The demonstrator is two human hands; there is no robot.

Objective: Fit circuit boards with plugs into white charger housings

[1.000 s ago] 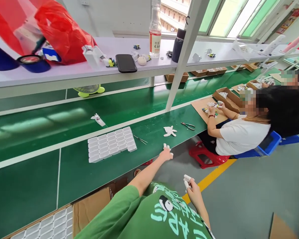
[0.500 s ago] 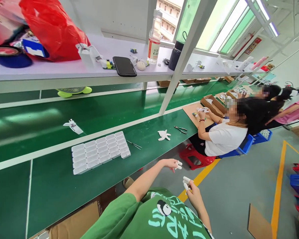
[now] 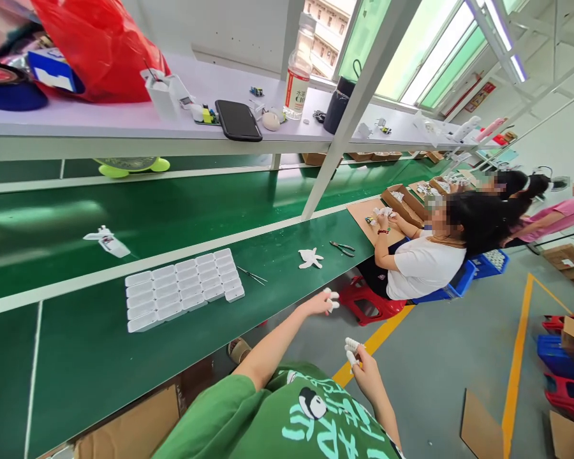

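Note:
My left hand (image 3: pixel 321 302), white covers on some fingertips, is held out past the bench edge with its fingers apart and nothing in it. Lower and to the right, my right hand (image 3: pixel 366 370) also has covered fingertips, spread and empty. On the green bench (image 3: pixel 86 357), white rectangular cases (image 3: pixel 179 287) stand in rows. Tweezers (image 3: pixel 252 275) lie right of them, followed by a white glove-like piece (image 3: pixel 310 257) and pliers (image 3: pixel 342 248). A white device (image 3: pixel 107 241) with prongs lies on the green belt behind. Neither hand touches any of these.
Above the belt, a shelf (image 3: pixel 186 135) holds a phone (image 3: pixel 238 120), a bottle (image 3: pixel 297 76) and a red bag (image 3: pixel 100 51). A slanted post (image 3: pixel 349 121) crosses the view. To the right, a person in white (image 3: pixel 428 261) sits on a red stool (image 3: pixel 370 305).
The white device has shifted left along the belt relative to the cases. The view has turned slightly, and my hands sit a little further left and higher in it, still apart.

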